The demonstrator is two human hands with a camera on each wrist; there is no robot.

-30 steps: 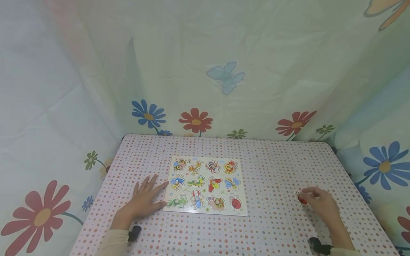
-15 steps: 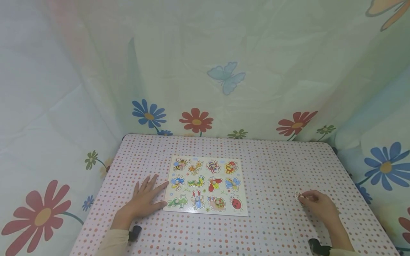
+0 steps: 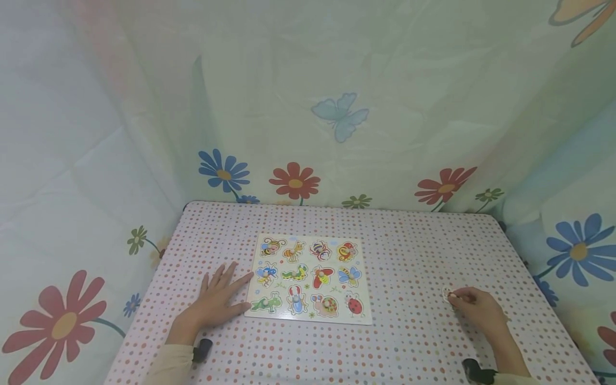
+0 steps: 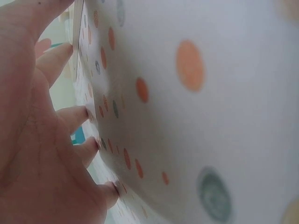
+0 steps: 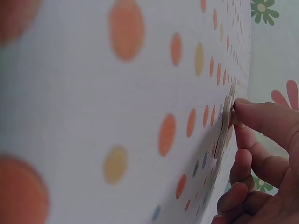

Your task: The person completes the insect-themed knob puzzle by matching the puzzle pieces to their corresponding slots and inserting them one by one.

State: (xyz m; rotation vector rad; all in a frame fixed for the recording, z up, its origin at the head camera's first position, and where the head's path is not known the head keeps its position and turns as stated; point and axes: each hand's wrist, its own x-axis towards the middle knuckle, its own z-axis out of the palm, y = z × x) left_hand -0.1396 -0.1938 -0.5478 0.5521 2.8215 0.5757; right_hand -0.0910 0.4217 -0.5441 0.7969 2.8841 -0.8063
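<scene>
My right hand [image 3: 478, 310] is at the right part of the table, thumb and index finger pinching a small wooden puzzle piece [image 3: 446, 294] by its knob. Pale-edged with some red on its face, the piece is largely hidden by the fingers. In the right wrist view the thin puzzle piece [image 5: 224, 128] lies close along the dotted cloth. My left hand [image 3: 214, 299] rests spread on the table, its thumb and index fingertips right at the left edge of the wooden puzzle board [image 3: 308, 317]. Knobbed insect pieces fill most of the board; a ladybug picture [image 3: 354, 306] without a visible knob is at its lower right corner.
A dotted cloth [image 3: 404, 342] covers the table. Floral curtains [image 3: 394, 107] hang behind it and along both sides. Dark straps sit at both wrists, near the light sleeves [image 3: 170, 363].
My right hand has turned and shifted slightly right and down at the puzzle piece, so its red face shows less. The left hand and board have stayed in place.
</scene>
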